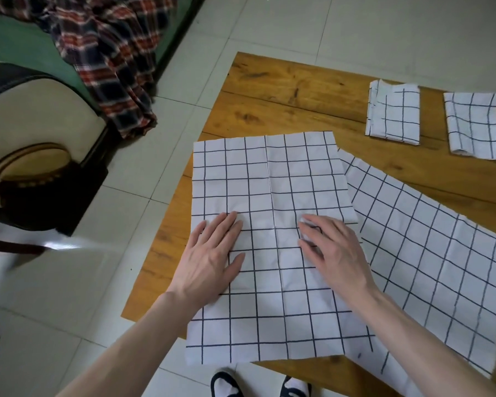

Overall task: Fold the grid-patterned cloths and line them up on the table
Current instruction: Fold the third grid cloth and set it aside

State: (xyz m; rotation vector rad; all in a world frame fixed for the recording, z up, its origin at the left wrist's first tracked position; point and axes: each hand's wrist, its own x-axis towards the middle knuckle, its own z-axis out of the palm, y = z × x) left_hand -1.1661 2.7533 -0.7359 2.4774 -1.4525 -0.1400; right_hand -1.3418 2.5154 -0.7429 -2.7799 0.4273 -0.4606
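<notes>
Cloths (269,196) on the table (284,90): white with a dark blue grid. Table: orange-brown wood grain with dark knots. Floor (384,24): pale grey tiles. Blanket (112,53): red, navy and white plaid. Shoes (225,383): black and white.

Both hands lay flat on a spread grid-patterned cloth (269,239) on the wooden table (284,90): left hand (209,262), right hand (332,253). Another open cloth (441,267) lay beside it; two folded cloths (393,113) (474,124) sat apart at the far edge.
</notes>
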